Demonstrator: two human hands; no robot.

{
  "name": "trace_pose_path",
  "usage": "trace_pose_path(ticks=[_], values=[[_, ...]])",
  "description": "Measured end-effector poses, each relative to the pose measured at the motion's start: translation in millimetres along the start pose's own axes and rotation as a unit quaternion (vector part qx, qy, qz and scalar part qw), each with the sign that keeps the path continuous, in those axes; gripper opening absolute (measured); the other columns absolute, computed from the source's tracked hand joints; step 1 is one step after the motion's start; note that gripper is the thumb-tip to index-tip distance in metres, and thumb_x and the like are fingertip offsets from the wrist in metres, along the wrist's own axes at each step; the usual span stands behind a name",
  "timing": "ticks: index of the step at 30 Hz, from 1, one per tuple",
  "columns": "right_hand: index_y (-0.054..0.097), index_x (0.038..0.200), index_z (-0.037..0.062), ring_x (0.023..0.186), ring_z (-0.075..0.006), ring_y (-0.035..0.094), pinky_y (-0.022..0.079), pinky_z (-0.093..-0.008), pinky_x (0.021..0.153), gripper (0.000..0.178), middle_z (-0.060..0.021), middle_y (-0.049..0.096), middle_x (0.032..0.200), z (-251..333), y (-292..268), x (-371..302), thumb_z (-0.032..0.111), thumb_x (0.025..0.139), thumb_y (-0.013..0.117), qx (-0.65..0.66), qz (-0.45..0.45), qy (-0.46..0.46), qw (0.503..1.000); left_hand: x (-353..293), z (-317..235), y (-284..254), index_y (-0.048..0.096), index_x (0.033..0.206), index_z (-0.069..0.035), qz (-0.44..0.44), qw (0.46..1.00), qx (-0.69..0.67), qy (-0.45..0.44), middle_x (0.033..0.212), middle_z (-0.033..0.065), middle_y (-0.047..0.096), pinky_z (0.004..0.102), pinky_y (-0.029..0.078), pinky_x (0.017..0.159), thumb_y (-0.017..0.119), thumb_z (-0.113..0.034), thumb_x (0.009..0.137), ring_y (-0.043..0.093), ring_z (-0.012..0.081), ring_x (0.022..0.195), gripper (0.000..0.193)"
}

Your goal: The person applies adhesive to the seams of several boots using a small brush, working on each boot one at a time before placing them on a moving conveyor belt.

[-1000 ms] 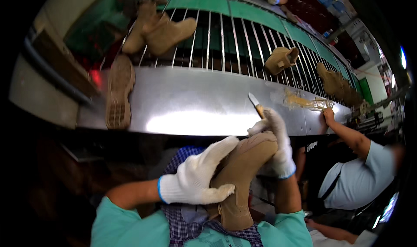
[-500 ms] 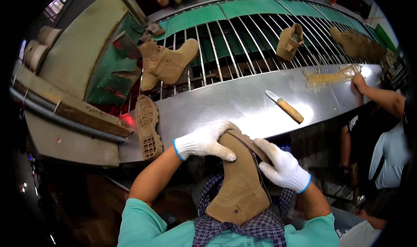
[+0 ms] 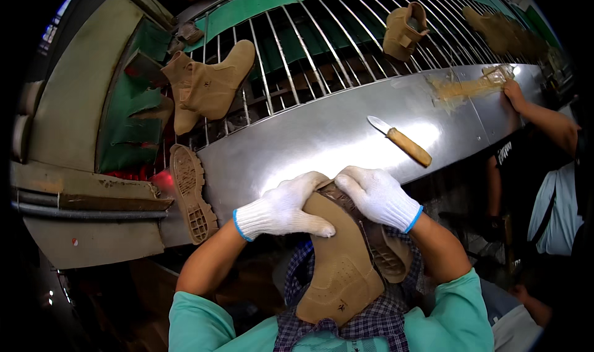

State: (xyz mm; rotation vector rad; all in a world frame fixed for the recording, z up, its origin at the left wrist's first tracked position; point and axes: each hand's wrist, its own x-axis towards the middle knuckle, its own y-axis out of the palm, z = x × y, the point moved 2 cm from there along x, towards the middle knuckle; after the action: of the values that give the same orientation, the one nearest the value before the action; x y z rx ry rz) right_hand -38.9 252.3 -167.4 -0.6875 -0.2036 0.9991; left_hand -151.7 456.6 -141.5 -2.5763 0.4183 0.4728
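A tan ankle boot (image 3: pixel 340 259) lies sideways over my lap, its toe pointing away from me. White gloves with blue cuffs cover both hands. My left hand (image 3: pixel 289 206) is wrapped over the toe, thumb along the boot's side. At the toe's right, my right hand (image 3: pixel 376 197) grips the front of a tan sole (image 3: pixel 394 257). That sole meets the boot near the toe, while its heel end stands apart from the boot's underside, showing its inner face. The right fingertips are partly hidden. A wooden-handled knife (image 3: pixel 408 148) lies on the metal bench beyond.
A loose tan sole (image 3: pixel 193 194) leans at the bench's (image 3: pixel 278 148) left end. Tan boots (image 3: pixel 213 86) stand on the barred rack, another boot (image 3: pixel 405 33) further right. A co-worker's arm (image 3: pixel 544 120) reaches onto the bench by yellowish tape (image 3: pixel 464 89).
My right hand has moved up to the toe. The sole's heel end has swung away from the boot, opening a gap. The view has shifted slightly.
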Motion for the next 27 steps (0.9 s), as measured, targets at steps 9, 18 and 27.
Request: trace_pose_path(ticks=[9, 18, 27], values=[[0.053, 0.148, -0.0055, 0.096, -0.0402, 0.078, 0.063, -0.0426, 0.086, 0.056, -0.0319, 0.072, 0.12, 18, -18, -86, 0.028, 0.105, 0.063, 0.123, -0.009, -0.03, 0.992, -7, -6, 4, 0.062, 0.143, -0.005, -0.052, 0.98, 0.127, 0.141, 0.138, 0.0205, 0.065, 0.0461, 0.056, 0.103, 0.078, -0.053, 0.093, 0.068, 0.038, 0.121, 0.072], [0.052, 0.143, -0.009, 0.08, -0.0384, 0.075, 0.064, -0.0439, 0.072, 0.054, -0.0259, 0.071, 0.102, 19, 2, -78, 0.012, 0.094, 0.061, -0.03, -0.036, -0.023, 0.999, 16, -32, 29, 0.08, 0.097, -0.002, -0.217, 0.947, 0.152, 0.18, 0.093, 0.017, 0.077, 0.0411, 0.059, 0.077, 0.06, -0.023, 0.105, 0.074, 0.0325, 0.08, 0.029], [0.045, 0.15, -0.0073, 0.114, -0.0442, 0.071, 0.064, -0.0457, 0.088, 0.08, -0.034, 0.057, 0.142, 51, 1, -120, 0.026, 0.087, 0.084, -0.063, -0.036, -0.096, 0.993, 10, 8, 68, 0.07, 0.117, 0.007, -0.434, 0.829, -0.337, 0.105, 0.099, 0.0155, 0.074, 0.0343, 0.059, 0.079, 0.054, -0.026, 0.114, 0.071, 0.0207, 0.087, 0.037]])
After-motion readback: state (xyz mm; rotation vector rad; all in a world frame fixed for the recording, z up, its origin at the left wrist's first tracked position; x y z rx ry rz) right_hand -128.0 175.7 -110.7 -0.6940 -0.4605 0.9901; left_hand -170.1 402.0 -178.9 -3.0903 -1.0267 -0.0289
